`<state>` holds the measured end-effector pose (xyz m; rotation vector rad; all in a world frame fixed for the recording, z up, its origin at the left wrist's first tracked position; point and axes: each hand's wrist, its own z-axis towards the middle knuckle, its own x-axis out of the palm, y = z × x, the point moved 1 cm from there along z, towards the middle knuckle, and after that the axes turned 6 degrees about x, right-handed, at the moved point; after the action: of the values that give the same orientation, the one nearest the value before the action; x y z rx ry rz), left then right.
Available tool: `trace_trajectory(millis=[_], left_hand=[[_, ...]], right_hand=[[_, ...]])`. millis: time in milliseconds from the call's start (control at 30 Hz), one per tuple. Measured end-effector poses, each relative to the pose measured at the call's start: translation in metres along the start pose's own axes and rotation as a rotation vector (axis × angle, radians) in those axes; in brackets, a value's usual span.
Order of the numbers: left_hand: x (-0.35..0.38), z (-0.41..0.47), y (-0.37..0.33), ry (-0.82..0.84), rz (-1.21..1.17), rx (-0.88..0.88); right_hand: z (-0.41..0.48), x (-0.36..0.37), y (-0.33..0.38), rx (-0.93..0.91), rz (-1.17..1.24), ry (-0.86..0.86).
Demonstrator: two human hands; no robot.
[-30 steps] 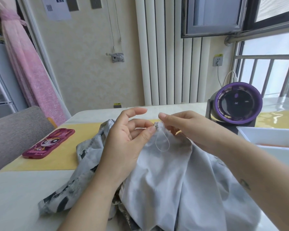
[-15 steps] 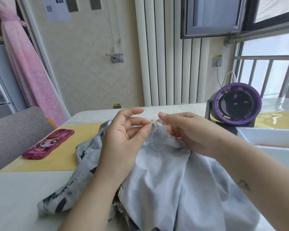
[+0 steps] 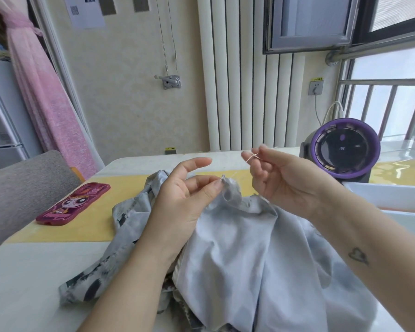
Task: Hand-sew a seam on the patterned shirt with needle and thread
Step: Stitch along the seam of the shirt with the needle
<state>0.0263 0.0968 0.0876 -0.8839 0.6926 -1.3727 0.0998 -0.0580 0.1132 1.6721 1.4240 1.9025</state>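
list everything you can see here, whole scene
patterned shirt: one, pale grey with dark print, heaped on the table in front
needle: one, silver, at the right fingertips
thread: one strand, pale, running from shirt fold to needle
phone: one, pink cartoon case, on the mat at left
mat: one, yellow, under phone and shirt
table: one, white
fan: one, purple and black, far right
bin: one, white, right edge
chair: one, grey, left
curtain: one, pink, left
radiator: one, white, back wall
left hand: pinches the shirt fold
right hand: raised, pinches the needle
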Motion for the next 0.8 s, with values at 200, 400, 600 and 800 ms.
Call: trace_trajectory(millis=[200, 400, 600, 800], left_hand=[[-0.001, 0.000, 0.000, -0.027, -0.036, -0.063], [-0.003, 0.000, 0.002, -0.036, -0.042, -0.094], [-0.005, 0.001, 0.006, -0.081, -0.039, -0.122], [-0.006, 0.001, 0.008, -0.058, -0.024, -0.134]], right_hand=[[0.004, -0.007, 0.004, -0.142, 0.122, -0.083], [0.002, -0.004, 0.002, -0.324, -0.168, -0.069], [-0.011, 0.011, 0.003, -0.272, -0.164, 0.089], [0.004, -0.003, -0.001, -0.189, 0.007, -0.050]])
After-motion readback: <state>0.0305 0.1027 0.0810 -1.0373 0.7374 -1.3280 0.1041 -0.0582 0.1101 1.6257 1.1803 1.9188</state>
